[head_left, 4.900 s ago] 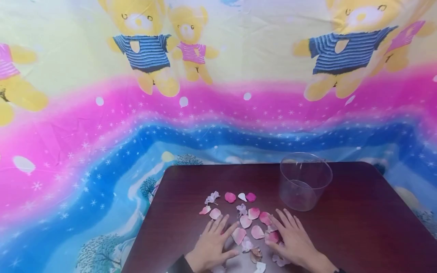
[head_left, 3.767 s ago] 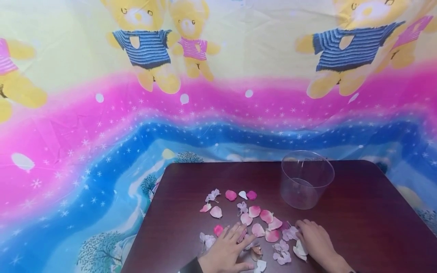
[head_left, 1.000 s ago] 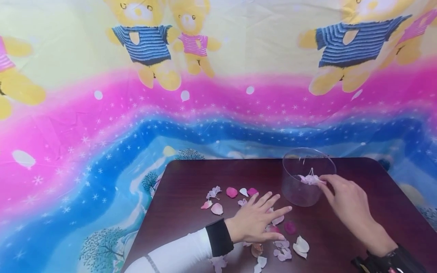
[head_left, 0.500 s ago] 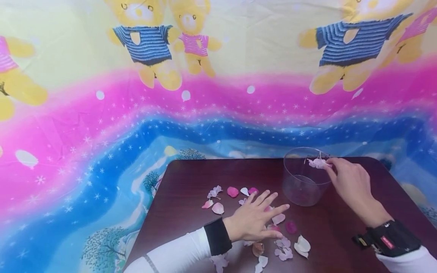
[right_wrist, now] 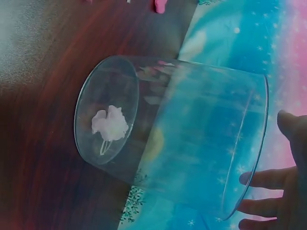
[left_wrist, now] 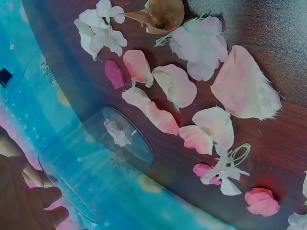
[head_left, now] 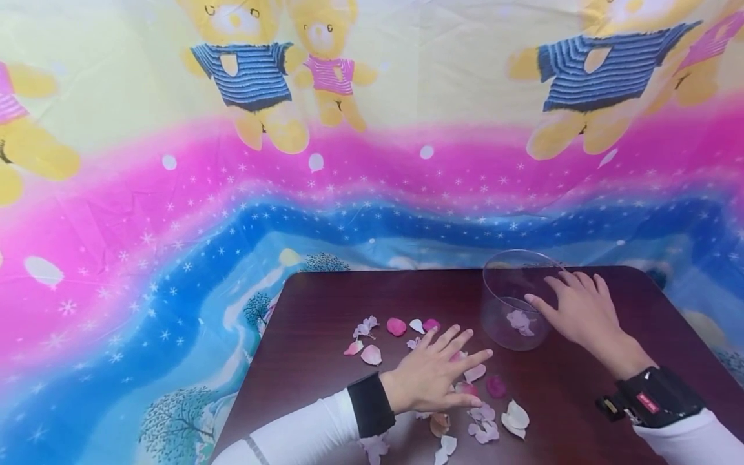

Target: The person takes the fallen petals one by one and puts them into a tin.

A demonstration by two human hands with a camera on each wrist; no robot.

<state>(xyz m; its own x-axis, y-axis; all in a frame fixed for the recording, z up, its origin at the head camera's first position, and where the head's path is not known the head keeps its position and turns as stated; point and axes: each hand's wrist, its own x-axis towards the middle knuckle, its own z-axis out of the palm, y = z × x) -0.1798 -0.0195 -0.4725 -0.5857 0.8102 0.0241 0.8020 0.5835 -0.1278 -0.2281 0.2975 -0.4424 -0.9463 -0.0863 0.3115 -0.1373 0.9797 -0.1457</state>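
A clear plastic cup [head_left: 514,300] stands on the dark wooden table [head_left: 325,310] with one pale pink blossom [head_left: 519,321] on its bottom, also seen as the blossom [right_wrist: 110,124] through the cup [right_wrist: 172,143] and the blossom [left_wrist: 116,132]. My right hand [head_left: 572,310] hovers open at the cup's right rim, fingers spread, holding nothing. My left hand [head_left: 433,374] lies flat and open on the table over scattered pink and white petals [head_left: 372,354]. Several more petals [left_wrist: 175,84] lie near it.
A bright cloth with teddy bears [head_left: 244,71] hangs behind and below the table. Loose petals [head_left: 511,416] lie near the table's front edge. A dark wrist strap [head_left: 651,397] sits on my right forearm.
My right hand carried a pale blossom up from the table to the cup's rim and let it go; it now lies inside the cup. The left hand has stayed flat on the petals.
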